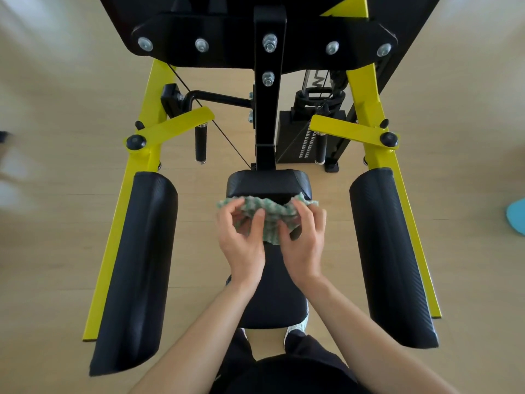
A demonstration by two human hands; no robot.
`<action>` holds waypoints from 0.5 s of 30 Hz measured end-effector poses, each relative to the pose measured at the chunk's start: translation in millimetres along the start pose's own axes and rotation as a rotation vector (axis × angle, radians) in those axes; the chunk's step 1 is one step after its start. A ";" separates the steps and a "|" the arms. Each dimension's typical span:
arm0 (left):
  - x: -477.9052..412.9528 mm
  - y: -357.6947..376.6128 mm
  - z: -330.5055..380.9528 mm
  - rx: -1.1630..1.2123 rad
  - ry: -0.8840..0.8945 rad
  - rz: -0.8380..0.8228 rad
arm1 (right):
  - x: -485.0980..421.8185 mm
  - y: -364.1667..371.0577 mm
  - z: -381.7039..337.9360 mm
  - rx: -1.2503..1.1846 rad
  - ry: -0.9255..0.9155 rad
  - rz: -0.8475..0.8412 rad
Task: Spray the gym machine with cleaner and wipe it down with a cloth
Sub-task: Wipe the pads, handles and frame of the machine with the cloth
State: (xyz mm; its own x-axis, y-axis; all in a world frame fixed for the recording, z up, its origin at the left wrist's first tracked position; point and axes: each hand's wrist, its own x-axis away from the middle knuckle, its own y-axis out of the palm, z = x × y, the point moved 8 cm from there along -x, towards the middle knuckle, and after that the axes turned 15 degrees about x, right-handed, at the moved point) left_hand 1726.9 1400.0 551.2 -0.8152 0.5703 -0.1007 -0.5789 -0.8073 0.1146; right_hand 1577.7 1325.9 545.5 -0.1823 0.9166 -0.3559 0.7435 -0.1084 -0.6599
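Both your hands are on the cloth [270,213]: green-and-white, bunched up, held over the middle of the gym machine [265,123] where the seat [272,297] meets the small pad [268,182] ahead of it. The fingers of your left hand [241,240] are curled round the cloth's left end, with the thumb pressed on top. The fingers of your right hand [305,240] are clamped on the right end, with fabric crumpled under them. The cloth's far edge looks to be touching the small pad, but the angle doesn't confirm it. Two long black side pads [136,265] sit left and right of the seat on the yellow frame [152,95], well apart from your hands. The weight stack [301,137] stands behind the post, right of centre. A blue object [515,217] lies on the floor [62,194], cut off by the right edge.
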 end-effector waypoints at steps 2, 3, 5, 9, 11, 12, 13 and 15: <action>-4.7 1.8 14.7 -0.070 0.130 -0.077 | -10.7 -10.0 -10.8 0.069 -0.111 0.073; -7.8 1.8 15.5 -0.131 0.180 -0.110 | -14.2 -11.6 -12.7 0.112 -0.157 0.098; -12.6 -0.7 9.0 -0.257 0.252 -0.144 | -15.5 -9.9 -7.3 0.187 -0.199 0.117; -7.4 -10.7 -13.2 -0.375 0.274 -0.139 | -1.9 -0.1 19.6 0.245 -0.083 0.074; 1.6 -13.8 -28.3 -0.402 0.242 -0.164 | 9.7 9.3 34.1 0.215 0.013 -0.015; 4.9 -16.5 -37.9 -0.389 0.192 -0.167 | 15.0 14.4 40.8 0.172 0.078 -0.073; 6.8 -19.4 -47.1 -0.363 0.122 -0.156 | 19.2 18.3 46.7 0.112 0.159 -0.120; 7.1 -23.6 -57.4 -0.310 -0.006 -0.114 | 22.3 20.1 53.4 -0.015 0.326 -0.147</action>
State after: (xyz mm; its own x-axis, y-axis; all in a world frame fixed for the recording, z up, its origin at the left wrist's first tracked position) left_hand 1735.8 1414.4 491.1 -0.7462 0.6597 -0.0898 -0.6346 -0.7456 -0.2035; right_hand 1554.2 1323.7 489.1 -0.0745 0.9969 -0.0264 0.7344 0.0369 -0.6777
